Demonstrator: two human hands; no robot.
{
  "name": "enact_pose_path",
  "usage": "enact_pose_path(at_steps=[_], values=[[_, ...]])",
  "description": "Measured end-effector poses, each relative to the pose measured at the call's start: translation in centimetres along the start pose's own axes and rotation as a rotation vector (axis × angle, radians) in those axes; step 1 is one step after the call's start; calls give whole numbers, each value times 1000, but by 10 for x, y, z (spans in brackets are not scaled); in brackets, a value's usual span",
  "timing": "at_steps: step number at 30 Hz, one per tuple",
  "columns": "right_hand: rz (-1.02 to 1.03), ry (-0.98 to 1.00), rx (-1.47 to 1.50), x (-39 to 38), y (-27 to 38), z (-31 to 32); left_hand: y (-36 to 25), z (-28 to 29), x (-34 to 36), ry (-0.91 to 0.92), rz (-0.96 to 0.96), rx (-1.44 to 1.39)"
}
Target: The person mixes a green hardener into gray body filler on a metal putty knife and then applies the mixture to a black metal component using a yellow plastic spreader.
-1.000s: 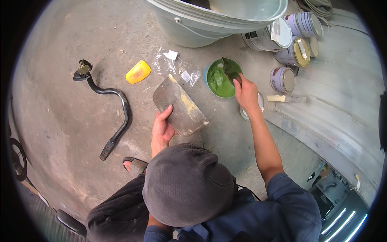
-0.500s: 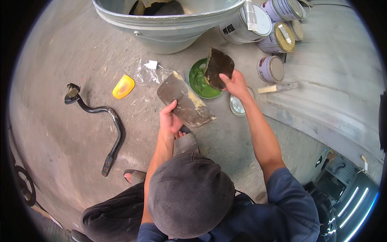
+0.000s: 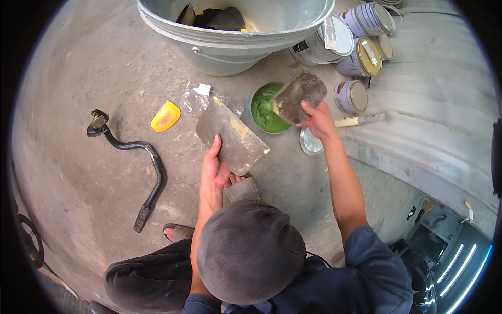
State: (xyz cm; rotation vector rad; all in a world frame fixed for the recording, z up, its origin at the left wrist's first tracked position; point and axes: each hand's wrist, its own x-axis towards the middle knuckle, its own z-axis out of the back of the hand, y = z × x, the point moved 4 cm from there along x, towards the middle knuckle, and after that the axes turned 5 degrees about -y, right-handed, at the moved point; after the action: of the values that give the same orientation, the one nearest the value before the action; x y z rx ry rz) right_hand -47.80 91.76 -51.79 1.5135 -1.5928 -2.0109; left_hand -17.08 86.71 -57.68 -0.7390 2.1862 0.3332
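My left hand (image 3: 214,162) grips a wide, flat grey metal plate (image 3: 230,138) marked with pale yellow smears. My right hand (image 3: 316,118) is closed on a smaller, darker plate (image 3: 297,94) with yellowish residue along its left edge, held over the right side of a round tub of green paste (image 3: 266,112). Just right of that tub, partly behind my right wrist, lies a round metal lid (image 3: 309,141). A yellow plastic piece (image 3: 165,115) and crumpled clear plastic (image 3: 193,102) lie on the concrete floor (image 3: 94,183) to the left.
A large grey bucket (image 3: 230,52) stands at the top, with several paint cans (image 3: 361,57) to its right and a pale stick (image 3: 355,119) below them. A bent black metal bar (image 3: 154,172) lies at left. A long grey panel (image 3: 429,115) runs along the right.
My right hand has lifted the smaller plate up out of the green paste and turned it to show its broad face. The plate in my left hand has shifted slightly.
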Motion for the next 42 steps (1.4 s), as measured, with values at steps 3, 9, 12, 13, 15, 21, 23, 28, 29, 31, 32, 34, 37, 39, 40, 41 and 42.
enact_pose_path(at_steps=[3,9,12,13,15,21,23,28,29,31,32,34,37,39,40,41,42], values=[[149,5,21,-31,25,-10,-10,-21,-10,-1,-72,159],[621,-36,-117,-101,56,-39,-5,-72,-31,30,-35,188],[818,102,-293,-126,69,-67,-11,-88,-43,101,-27,177],[886,165,-356,-129,72,-69,-13,-94,-47,146,-27,163],[959,232,-423,-133,75,-72,-20,-102,-55,175,-11,173],[1011,340,-531,-133,93,-75,-36,-110,-78,168,-152,261],[991,442,-705,-135,105,-81,-41,-105,-80,196,-183,261],[985,506,-866,-137,127,-82,-56,-106,-92,411,-326,162],[971,557,-968,-138,126,-79,-59,-109,-94,416,-322,165],[977,363,-741,-133,121,-51,-74,-116,-100,373,-525,278],[960,172,-524,-132,118,-31,-71,-117,-99,379,-509,285],[655,-351,-113,-126,91,-12,-75,-116,-98,294,-615,288],[367,-160,526,-113,40,-73,-53,-97,-83,292,-523,223],[269,38,659,-96,1,-125,-36,-86,-75,274,-419,150],[98,68,680,-83,-33,-137,-28,-86,-75,280,-384,175],[-74,78,703,-72,-67,-143,-18,-83,-71,278,-356,164],[-179,231,840,-71,-84,-154,-13,-82,-69,273,-344,153]])
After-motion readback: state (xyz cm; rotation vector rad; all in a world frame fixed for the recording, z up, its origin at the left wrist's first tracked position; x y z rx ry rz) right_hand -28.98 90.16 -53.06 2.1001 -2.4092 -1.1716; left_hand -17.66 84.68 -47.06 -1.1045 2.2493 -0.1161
